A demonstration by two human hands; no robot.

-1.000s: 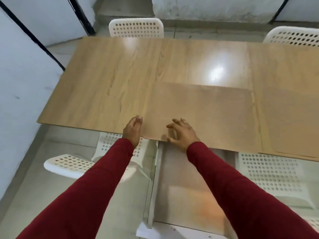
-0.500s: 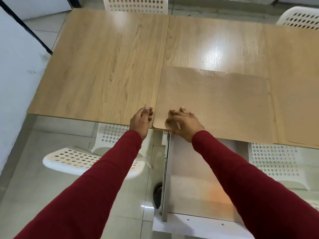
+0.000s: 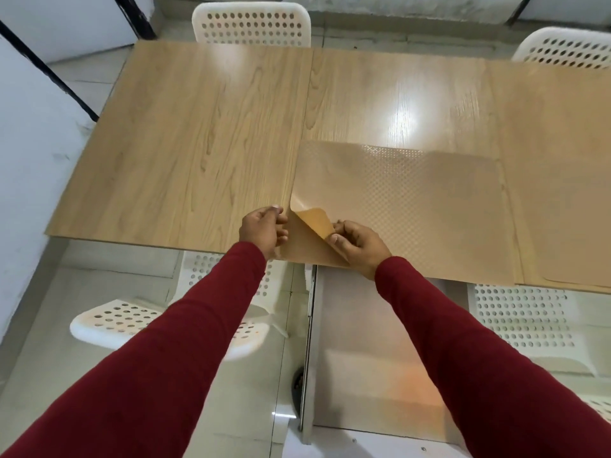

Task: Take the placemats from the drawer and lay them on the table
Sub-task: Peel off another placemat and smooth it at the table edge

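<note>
A tan, dotted placemat (image 3: 406, 206) lies on the wooden table (image 3: 198, 133) at its near edge, on top of another mat of the same colour. My right hand (image 3: 357, 242) pinches the top mat's near-left corner and has peeled it up and folded it back, so its smooth underside shows. My left hand (image 3: 264, 226) grips the left edge of the mat beneath, at the table's front edge. Another placemat (image 3: 558, 180) lies flat on the right of the table. An open drawer (image 3: 373, 352) shows below the table between my arms.
White perforated chairs stand around the table: one at the near left (image 3: 158, 322), one at the near right (image 3: 522, 322), two behind the far edge (image 3: 251, 24) (image 3: 568, 47). A white wall (image 3: 26, 160) runs close along the left.
My right hand, flat on the mat's corner before, has pinched that corner and curled it up and back. My left hand has closed on the mat's left edge.
</note>
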